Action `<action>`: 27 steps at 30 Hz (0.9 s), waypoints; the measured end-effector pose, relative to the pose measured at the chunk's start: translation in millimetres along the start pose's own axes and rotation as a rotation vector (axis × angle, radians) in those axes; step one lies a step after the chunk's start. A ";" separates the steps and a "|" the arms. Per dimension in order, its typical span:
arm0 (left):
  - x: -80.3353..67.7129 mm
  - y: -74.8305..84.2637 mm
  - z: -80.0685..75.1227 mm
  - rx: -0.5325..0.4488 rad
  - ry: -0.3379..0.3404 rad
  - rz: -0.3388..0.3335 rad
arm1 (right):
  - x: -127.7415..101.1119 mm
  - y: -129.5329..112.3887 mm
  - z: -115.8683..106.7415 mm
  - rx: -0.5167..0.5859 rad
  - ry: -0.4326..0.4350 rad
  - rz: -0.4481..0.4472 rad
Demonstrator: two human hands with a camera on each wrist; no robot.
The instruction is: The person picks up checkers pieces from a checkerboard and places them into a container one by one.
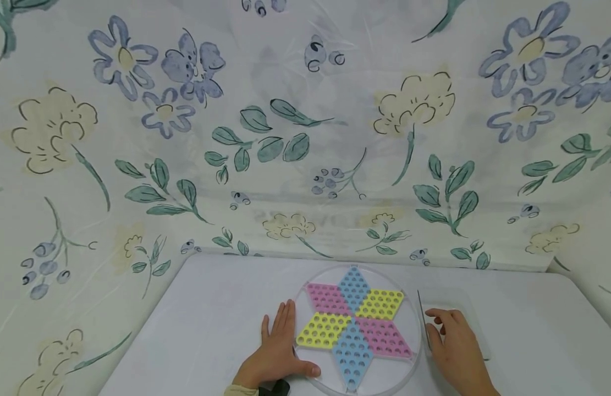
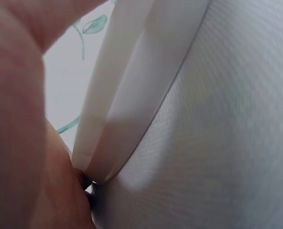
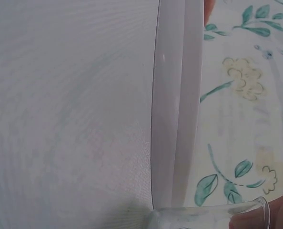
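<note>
A round Chinese checkers board point(image 1: 354, 313) lies on the table, its star made of pink, yellow and blue sections full of holes. Against its left rim rests my left hand point(image 1: 280, 352), with straight fingers along the edge and the thumb spread over the near left rim. To the right of the board is a clear plastic box point(image 1: 458, 297). My right hand point(image 1: 456, 346) is over it, curled fingers and thumb at its left edge. In the right wrist view, a finger shows through the clear plastic point(image 3: 198, 217). Part of the box is hidden under that hand.
The white table point(image 1: 201, 319) spreads to both sides of the board. Flowered cloth point(image 1: 285, 181) hangs behind and around the table. A dark object point(image 1: 275, 388) shows at my left wrist. White board rim point(image 2: 136, 86) and table surface fill much of the left wrist view.
</note>
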State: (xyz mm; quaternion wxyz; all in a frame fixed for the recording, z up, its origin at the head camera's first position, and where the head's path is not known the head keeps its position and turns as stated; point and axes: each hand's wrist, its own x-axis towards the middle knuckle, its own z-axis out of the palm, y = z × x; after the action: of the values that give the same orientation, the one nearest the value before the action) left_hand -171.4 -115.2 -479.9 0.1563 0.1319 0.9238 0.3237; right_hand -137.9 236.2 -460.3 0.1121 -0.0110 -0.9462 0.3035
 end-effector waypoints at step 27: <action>-4.3 6.3 -16.0 -0.084 0.018 0.003 | 8.4 0.7 -15.0 -0.002 0.186 -0.130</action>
State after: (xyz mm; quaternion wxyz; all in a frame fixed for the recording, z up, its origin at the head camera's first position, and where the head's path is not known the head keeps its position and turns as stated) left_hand -172.6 -120.8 -463.1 0.1530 0.1237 0.9106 0.3635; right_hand -142.9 246.1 -447.1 0.2191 0.0223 -0.9306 0.2924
